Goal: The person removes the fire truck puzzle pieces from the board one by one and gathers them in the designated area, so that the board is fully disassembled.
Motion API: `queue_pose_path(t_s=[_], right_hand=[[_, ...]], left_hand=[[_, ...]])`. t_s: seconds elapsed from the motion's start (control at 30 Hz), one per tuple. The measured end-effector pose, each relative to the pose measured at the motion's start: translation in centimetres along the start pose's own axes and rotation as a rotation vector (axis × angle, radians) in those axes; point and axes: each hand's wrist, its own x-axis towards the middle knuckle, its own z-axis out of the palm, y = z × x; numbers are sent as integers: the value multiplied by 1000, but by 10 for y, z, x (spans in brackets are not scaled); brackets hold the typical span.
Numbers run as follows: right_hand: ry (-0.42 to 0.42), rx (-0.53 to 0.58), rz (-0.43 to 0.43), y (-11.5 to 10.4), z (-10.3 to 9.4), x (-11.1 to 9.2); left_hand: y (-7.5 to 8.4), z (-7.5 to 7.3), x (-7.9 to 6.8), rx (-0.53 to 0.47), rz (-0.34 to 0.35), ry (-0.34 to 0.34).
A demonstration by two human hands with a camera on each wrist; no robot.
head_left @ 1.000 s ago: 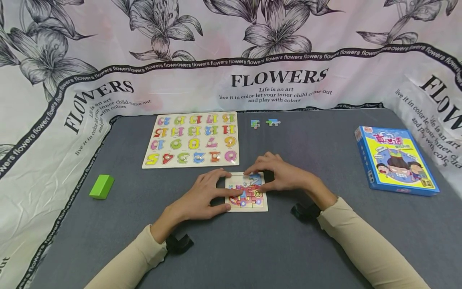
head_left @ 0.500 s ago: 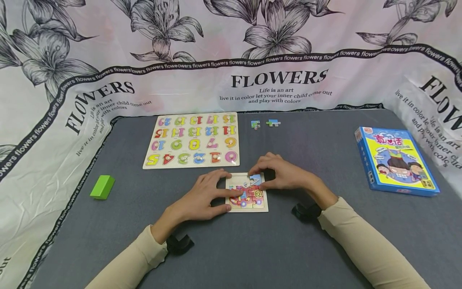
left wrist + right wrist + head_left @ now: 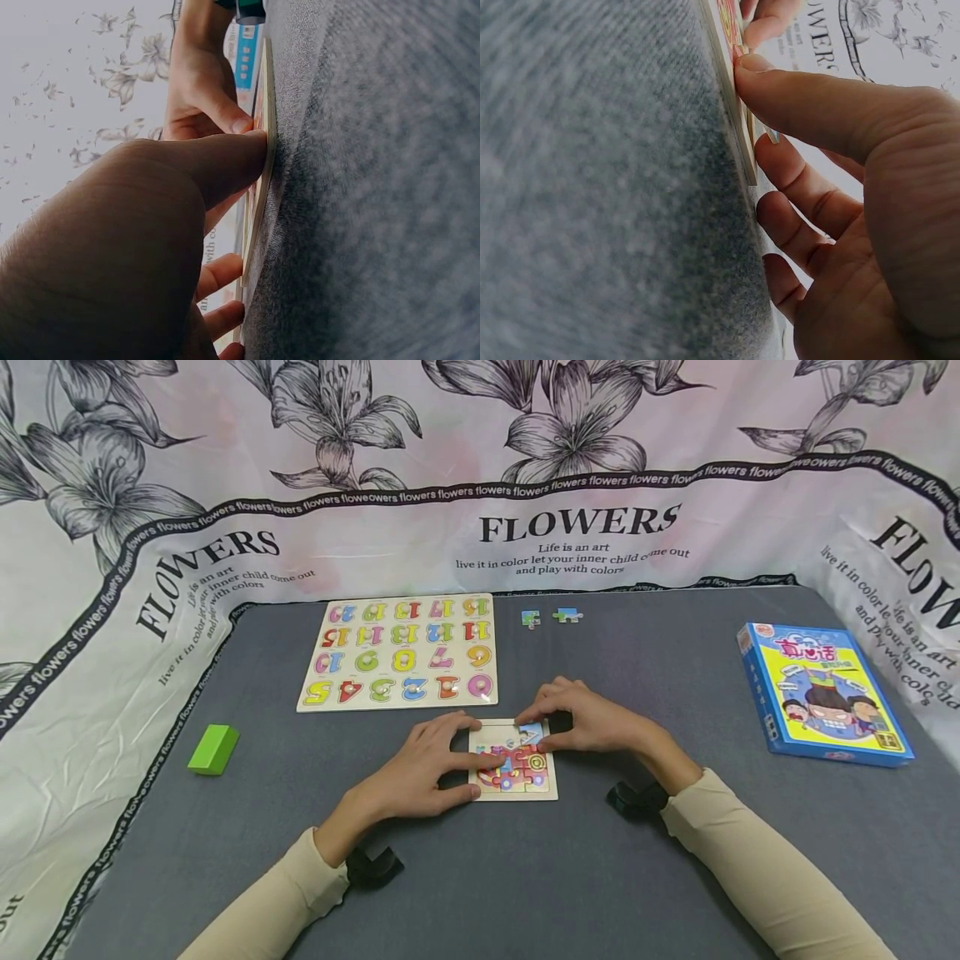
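A small square jigsaw board (image 3: 551, 792) with a red vehicle picture lies at the middle of the table. My left hand (image 3: 420, 768) steadies its left side. The thumb touches the near left corner, the index finger rests straight across the pieces, and another finger touches the far left corner. My right hand (image 3: 592, 718) is over the far right corner, its thumb and bent index finger on either side of a blue jigsaw piece (image 3: 531, 732). In the right wrist view that piece (image 3: 773, 137) shows as a thin tilted sliver beside the fingers.
Beyond the jigsaw lies a wooden number board (image 3: 397, 652). Two loose jigsaw pieces, one small (image 3: 530, 618) and one wider (image 3: 568, 615), lie to its right. A green block (image 3: 213, 749) sits at the left and a blue-and-yellow box (image 3: 828, 693) at the right.
My right index finger has shifted slightly to the right, bringing the blue piece closer to the board's far right corner. Over the last half second little differs. My left hand stays in place.
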Motion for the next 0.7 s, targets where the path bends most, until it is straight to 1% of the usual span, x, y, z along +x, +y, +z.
queue_pose_path(t_s=[0.4,0.7], right_hand=[[19,9,2,2,-1,0],[77,35,-15,10,-5,-1]], left_hand=[[0,0,0,-3,10,6],[0,1,0,4,16,20]])
